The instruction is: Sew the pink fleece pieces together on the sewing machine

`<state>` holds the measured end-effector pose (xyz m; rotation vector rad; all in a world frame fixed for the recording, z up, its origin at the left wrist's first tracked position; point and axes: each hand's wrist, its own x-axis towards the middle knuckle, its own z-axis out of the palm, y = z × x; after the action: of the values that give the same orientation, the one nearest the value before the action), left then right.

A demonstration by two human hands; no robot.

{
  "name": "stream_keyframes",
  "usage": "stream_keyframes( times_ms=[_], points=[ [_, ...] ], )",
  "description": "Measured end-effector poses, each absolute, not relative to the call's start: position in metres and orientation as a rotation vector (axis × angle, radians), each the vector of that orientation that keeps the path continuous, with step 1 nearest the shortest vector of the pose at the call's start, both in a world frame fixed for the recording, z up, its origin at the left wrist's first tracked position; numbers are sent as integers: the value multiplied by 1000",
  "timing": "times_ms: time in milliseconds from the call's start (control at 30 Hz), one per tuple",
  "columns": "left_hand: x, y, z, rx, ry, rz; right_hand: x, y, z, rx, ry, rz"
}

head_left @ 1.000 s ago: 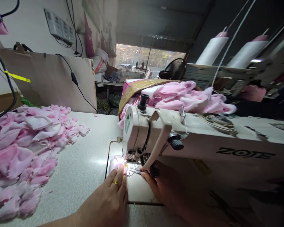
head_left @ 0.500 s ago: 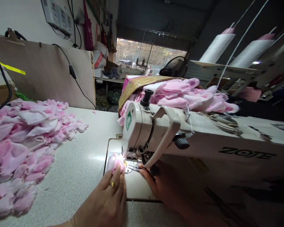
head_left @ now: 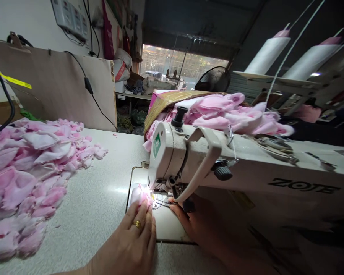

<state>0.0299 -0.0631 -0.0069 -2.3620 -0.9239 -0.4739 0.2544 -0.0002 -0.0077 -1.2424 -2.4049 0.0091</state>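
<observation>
Under the needle end of a white sewing machine [head_left: 172, 152] lies a small piece of pink fabric [head_left: 140, 194], lit by the machine's lamp. My left hand [head_left: 134, 236], with a gold ring, presses its closed fingertips onto the fabric's near edge. My right hand [head_left: 186, 221] is to the right of the needle, partly hidden behind the machine head and in shadow. Its fingertips close on a thin metal tool [head_left: 162, 202], tweezer-like in shape, that points toward the presser foot. The tool's exact kind is hard to make out.
A heap of pink fabric pieces [head_left: 31, 164] covers the left of the table [head_left: 94, 198]. Behind the machine stands a box [head_left: 160, 110] filled with more pink pieces. White thread cones [head_left: 268, 53] stand at the upper right. A board [head_left: 74, 88] edges the table's back left.
The view has shifted slightly. Both hands stay in nearly the same places, left fingers on the fabric, and the fabric has barely moved.
</observation>
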Motion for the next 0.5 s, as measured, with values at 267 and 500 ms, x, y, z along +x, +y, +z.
stream_keyframes(
  times_ms=[267, 500],
  points=[
    [30, -61, -12, -2415, -922, -505, 254, 1, -9, -1254, -2415, -41],
    [31, -63, -11, -2410, -894, -499, 252, -1, -5, -1265, -2425, -19]
  ],
)
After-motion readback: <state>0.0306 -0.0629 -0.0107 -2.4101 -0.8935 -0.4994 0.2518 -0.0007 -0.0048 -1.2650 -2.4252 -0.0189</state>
